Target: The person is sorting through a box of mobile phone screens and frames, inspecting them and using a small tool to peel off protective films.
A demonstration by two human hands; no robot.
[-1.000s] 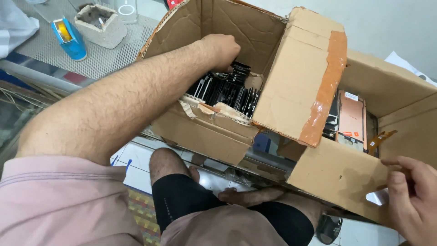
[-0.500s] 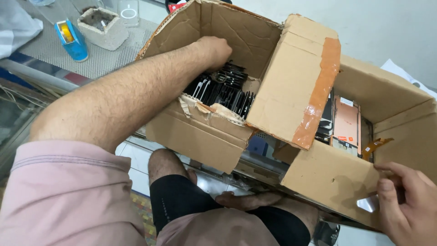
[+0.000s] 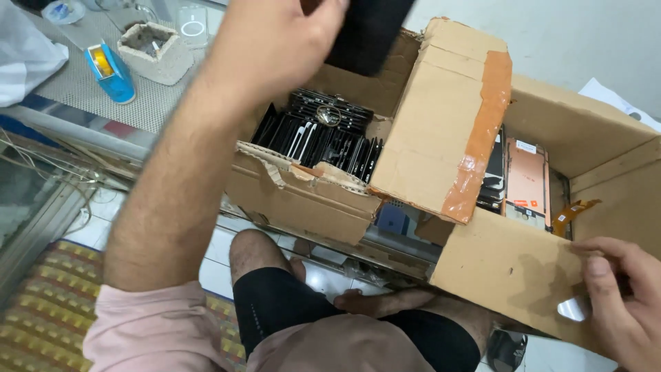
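My left hand (image 3: 275, 41) is raised above a torn cardboard box (image 3: 303, 200) and grips a flat black panel (image 3: 372, 31), blurred, near the top edge of the view. Inside that box stand several black phone screens (image 3: 317, 138) packed on edge. My right hand (image 3: 620, 296) holds the front wall of a second cardboard box (image 3: 516, 269) at the lower right. That box contains flat phone parts, one with a copper-coloured back (image 3: 527, 176) and an orange flex cable (image 3: 575, 210). A taped flap (image 3: 447, 124) stands between the two boxes.
A blue tape dispenser (image 3: 110, 69) and a grey square container (image 3: 155, 52) sit on a mesh-covered counter (image 3: 69, 93) at the upper left. White cloth (image 3: 27, 55) lies at the far left. My bare knees (image 3: 289, 303) are below the boxes, above a tiled floor and patterned mat (image 3: 41, 310).
My left hand has come up out of the left box, lifting a black panel with it. The right hand stays on the other box's wall.
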